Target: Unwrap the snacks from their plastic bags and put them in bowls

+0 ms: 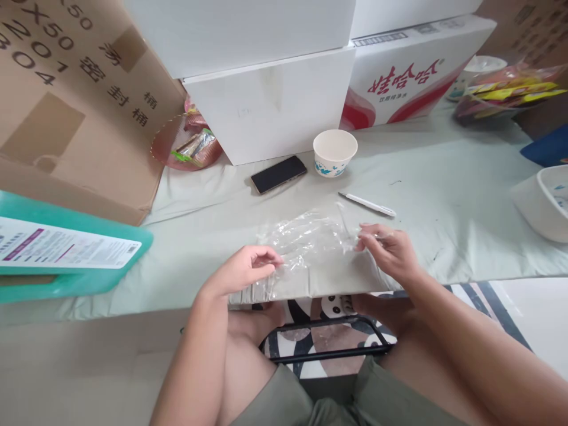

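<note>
From where I stand, the left hand [244,266] is loosely curled with its fingertips at the near-left edge of a clear plastic film [310,234]; whether they really pinch it I can't tell. The right hand [393,251] has thumb and fingers closed on the opposite edge, so the crumpled sheet lies between the two, above the cloth-covered counter [426,171]. My worry would be the left side: with so light a contact, slick film could slip free and fold over on itself. Pulled hard from both ends, something that thin might stretch or tear. Just beyond the right hand lies a pen [368,204], slim enough to be rolled by a trailing corner or a knuckle. The paper bowl [335,155], farther out past the film and between the hands, looks light and could tip if an arm swept forward. The film is glossy and wrinkled, catching the light in sharp creases; the pen is a smooth white stick with a dark tip. The bowl is round, matt white, with blue print low on its wall. Ahead of the left hand, a flat phone [278,174] shows a black glassy face with rounded corners. Pale green cloth puckers at the counter's front edge beneath both hands, and off to the left hand's outer side rests a teal plastic container [97,278] with a white label.
</note>
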A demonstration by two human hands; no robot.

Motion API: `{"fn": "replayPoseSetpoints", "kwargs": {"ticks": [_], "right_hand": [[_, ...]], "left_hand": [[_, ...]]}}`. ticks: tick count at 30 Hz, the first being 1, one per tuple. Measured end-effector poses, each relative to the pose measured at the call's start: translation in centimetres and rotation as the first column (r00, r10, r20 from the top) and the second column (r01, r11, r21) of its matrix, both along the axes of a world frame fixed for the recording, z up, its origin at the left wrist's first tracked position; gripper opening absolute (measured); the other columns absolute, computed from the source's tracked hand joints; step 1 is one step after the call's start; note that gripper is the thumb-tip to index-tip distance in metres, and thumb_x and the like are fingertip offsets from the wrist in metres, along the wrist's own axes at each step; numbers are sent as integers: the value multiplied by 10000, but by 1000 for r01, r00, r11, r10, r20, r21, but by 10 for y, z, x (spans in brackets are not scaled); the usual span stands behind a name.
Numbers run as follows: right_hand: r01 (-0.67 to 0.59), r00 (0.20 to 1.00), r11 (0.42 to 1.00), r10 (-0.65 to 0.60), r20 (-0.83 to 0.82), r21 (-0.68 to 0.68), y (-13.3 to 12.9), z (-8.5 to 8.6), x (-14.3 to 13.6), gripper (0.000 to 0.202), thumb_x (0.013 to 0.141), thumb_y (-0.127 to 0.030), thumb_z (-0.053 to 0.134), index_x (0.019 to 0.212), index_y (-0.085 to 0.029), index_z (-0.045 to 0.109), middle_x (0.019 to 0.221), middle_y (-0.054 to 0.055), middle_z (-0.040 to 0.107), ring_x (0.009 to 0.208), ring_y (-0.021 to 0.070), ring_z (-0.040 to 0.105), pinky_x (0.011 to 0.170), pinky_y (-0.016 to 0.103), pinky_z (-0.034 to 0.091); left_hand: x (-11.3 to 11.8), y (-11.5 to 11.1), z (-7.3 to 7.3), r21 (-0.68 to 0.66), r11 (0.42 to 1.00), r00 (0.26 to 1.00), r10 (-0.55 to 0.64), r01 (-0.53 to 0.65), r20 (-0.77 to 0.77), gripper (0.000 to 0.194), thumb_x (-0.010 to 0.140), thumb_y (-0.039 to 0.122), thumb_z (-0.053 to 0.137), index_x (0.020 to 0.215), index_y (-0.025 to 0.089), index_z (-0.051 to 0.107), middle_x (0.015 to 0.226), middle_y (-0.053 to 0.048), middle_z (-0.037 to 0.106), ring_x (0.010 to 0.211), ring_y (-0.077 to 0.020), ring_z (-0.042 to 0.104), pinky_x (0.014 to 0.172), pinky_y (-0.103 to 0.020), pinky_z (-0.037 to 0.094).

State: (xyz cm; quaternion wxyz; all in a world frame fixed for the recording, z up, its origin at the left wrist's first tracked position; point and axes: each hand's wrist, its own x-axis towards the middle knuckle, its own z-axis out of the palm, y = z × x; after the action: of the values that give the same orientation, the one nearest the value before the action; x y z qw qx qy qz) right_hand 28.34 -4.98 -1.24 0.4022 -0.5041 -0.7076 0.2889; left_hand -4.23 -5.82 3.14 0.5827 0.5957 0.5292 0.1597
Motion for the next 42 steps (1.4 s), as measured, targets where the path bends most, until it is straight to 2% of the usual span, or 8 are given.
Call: {"fn": "replayPoseSetpoints", "kwargs": {"ticks": [4,16,21,25,31,35,38,42], "right_hand": [[167,983,965,-148,107,-202,3,-2,2,397,921,-445,519,623,-216,647,699,31,725,492,137,585,557,299,486],[425,795,905,-356,491,-32,17,-6,9,360,931,-439,447,814,-236,720,641,48,703,563,214,573,574,319,352],[465,742,885,-390,546,1,27,-16,21,318,921,-458,521,1085,-238,682,917,69,763,727,257,653,626,337,399],[404,731,904,-411,545,140,36,-23,28,368,906,-454,562,1188,-229,634,1084,109,721,858,281,658,654,364,451],[442,680,799,-595,428,408,23,1,28,444,890,-383,612,1288,-190,582,1267,193,599,1150,374,582,914,539,481],[79,882,934,-229,411,349,-3,11,5,238,950,-245,511,1146,-252,646,1068,104,696,1030,274,650,922,465,515],[-225,834,961,104,542,163,-12,1,-17,307,967,-261,482,1228,-258,644,1281,82,693,1221,288,616,1031,483,481],[-251,753,968,179,633,24,-8,-14,-28,584,909,-447,577,1429,-182,541,1548,140,499,1457,386,408,1164,589,352]], "left_hand": [[2,-2,-3,-46,992,991,117,-120,-69,91,794,244,597,788,183,665,793,-36,732,664,-134,659,570,-235,494],[13,47,-36,205,883,903,428,-423,21,242,776,401,675,835,167,669,638,24,595,550,-101,499,556,-239,396],[22,56,-42,386,870,864,425,-307,-271,167,799,352,651,828,190,674,649,26,591,607,-123,515,628,-265,403],[29,49,-34,480,868,856,342,-129,-387,377,787,334,698,1144,219,665,1028,-47,719,874,-196,626,810,-322,489],[42,41,-34,572,811,847,217,121,-486,529,830,301,677,1347,229,590,1382,-105,598,1288,-308,516,1121,-486,411],[48,34,-29,604,786,815,261,130,-517,431,822,253,668,1252,222,660,1433,-123,540,1350,-334,482,1162,-515,387],[63,21,-16,732,674,846,331,99,-419,294,874,225,596,1155,210,678,1361,-115,600,1290,-278,559,1137,-453,435],[91,6,-13,665,647,891,-51,374,-452,415,895,298,610,1304,228,607,1386,-85,638,1337,-258,554,1177,-452,412]]}}
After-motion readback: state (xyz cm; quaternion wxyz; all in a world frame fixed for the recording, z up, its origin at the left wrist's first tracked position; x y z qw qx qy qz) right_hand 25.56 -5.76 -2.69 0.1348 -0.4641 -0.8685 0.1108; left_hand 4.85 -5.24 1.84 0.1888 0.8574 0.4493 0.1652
